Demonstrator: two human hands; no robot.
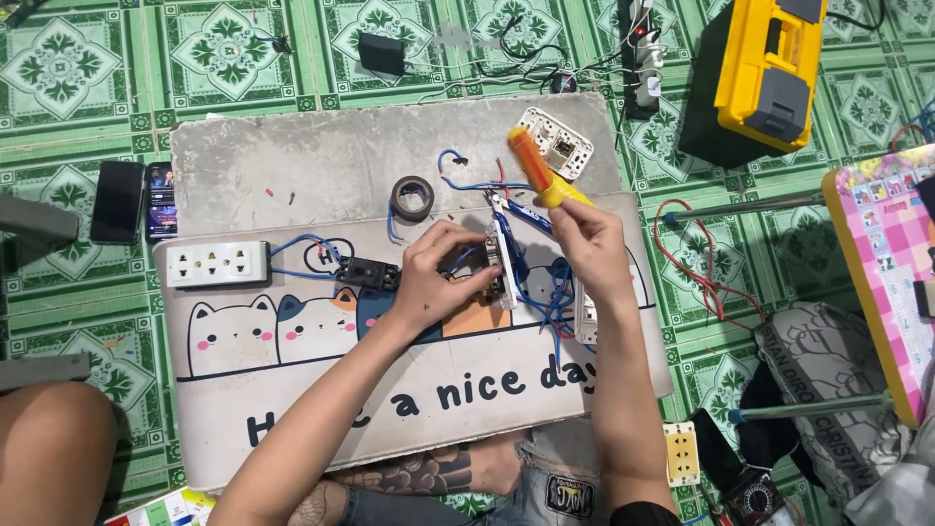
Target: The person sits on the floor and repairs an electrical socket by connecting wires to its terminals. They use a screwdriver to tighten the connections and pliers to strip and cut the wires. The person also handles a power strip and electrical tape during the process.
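My left hand (443,273) grips a small white switch module (497,265) with blue wires (531,292) running from it, held over a cartoon-cat mat (292,390). My right hand (584,239) holds a screwdriver with an orange and yellow handle (536,168), its tip pointing down toward the module. A white socket strip (217,263) lies at the mat's left, wired by blue wire to a small black breaker (368,274). Pliers with blue handles (516,209) rest just behind my hands.
A roll of black tape (412,198) and a white faceplate (557,142) lie on a grey board (292,161). Two phones (136,200) lie at left. A yellow toolbox (769,63) stands at top right, a power strip (640,58) beside it, and a multimeter (752,499) at bottom right.
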